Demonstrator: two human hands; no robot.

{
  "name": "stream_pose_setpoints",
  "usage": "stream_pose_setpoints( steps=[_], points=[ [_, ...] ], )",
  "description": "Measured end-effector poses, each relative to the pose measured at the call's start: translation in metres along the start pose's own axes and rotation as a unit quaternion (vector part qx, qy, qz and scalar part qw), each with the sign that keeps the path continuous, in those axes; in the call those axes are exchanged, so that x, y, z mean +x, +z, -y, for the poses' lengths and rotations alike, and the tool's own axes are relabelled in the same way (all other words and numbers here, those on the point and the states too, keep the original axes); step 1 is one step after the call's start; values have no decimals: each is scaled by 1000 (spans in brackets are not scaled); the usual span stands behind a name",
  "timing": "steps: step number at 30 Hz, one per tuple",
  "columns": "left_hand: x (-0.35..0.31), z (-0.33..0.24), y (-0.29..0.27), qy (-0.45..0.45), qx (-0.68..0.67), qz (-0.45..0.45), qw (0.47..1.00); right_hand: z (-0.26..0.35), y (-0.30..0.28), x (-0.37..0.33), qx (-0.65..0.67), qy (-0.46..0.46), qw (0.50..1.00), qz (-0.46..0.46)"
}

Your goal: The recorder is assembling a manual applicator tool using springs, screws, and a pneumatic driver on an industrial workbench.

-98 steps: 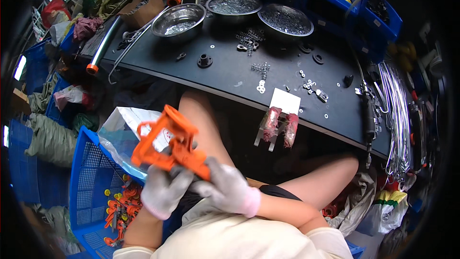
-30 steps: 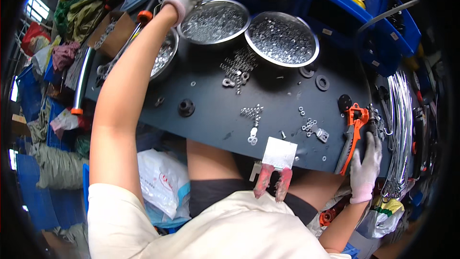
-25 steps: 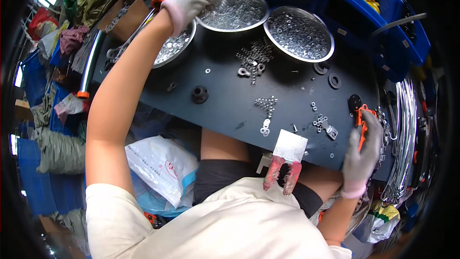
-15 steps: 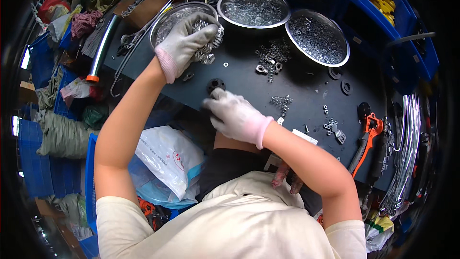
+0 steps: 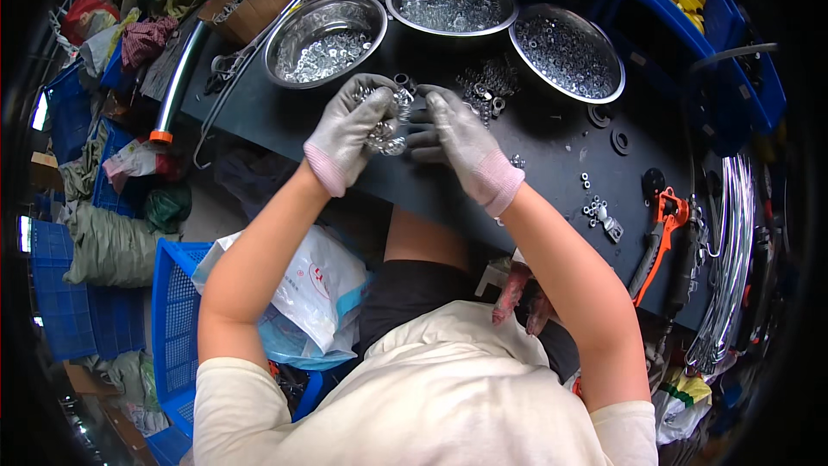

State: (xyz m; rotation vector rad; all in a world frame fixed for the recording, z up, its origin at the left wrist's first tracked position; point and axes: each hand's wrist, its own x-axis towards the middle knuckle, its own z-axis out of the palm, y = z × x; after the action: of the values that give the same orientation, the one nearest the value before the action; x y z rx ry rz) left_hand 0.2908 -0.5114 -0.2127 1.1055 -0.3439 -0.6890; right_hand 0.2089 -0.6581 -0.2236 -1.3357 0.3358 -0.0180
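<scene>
My left hand, in a whitish glove with a pink cuff, is closed around a bunch of shiny metal springs that stick out past the fingers. Facing it across a small gap, my right hand wears the same kind of glove. Its fingers are stretched out and apart, and I see nothing held in them. A small dark metal ring shows between the two hands, just beyond the fingertips. Past the right hand lies a loose pile of springs with several metal fittings among them.
Beyond my hands stand a steel bowl of small shiny parts, a middle bowl and a bowl of nuts. Orange-handled pliers and small nuts lie right. A blue basket stands left of my legs.
My left hand has come down from over the left bowl toward me, still holding the springs. My right hand has moved up and right from a black round part, its fingers now spread.
</scene>
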Motion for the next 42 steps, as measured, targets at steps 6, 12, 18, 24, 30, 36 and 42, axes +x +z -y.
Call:
stream_pose_setpoints(
  steps=[6, 12, 18, 24, 30, 36, 42],
  points=[
    [-2, 38, 1, 8, -40, -47, 998, -15, 23, 0, -28, 39, 995, -87],
    [7, 28, -11, 174, 525, -102, 827, -20, -2, 7, -238, -64, 957, -151],
    [1, 24, -19, 210, 660, -129, 710, -14, -14, -1, -420, -163, 881, -146],
    [-21, 20, -19, 282, 670, -80, 682, -3, -19, -7, -524, -107, 834, -135],
    [-38, 41, 6, 246, 737, 18, 630, -6, -25, -4, -540, -114, 820, -154],
    [-6, 39, -8, 266, 760, -61, 590, -4, -25, -8, -506, -123, 840, -152],
    [-11, 35, 17, 366, 683, -71, 629, 7, -30, -20, -348, -191, 911, -112]
  ],
)
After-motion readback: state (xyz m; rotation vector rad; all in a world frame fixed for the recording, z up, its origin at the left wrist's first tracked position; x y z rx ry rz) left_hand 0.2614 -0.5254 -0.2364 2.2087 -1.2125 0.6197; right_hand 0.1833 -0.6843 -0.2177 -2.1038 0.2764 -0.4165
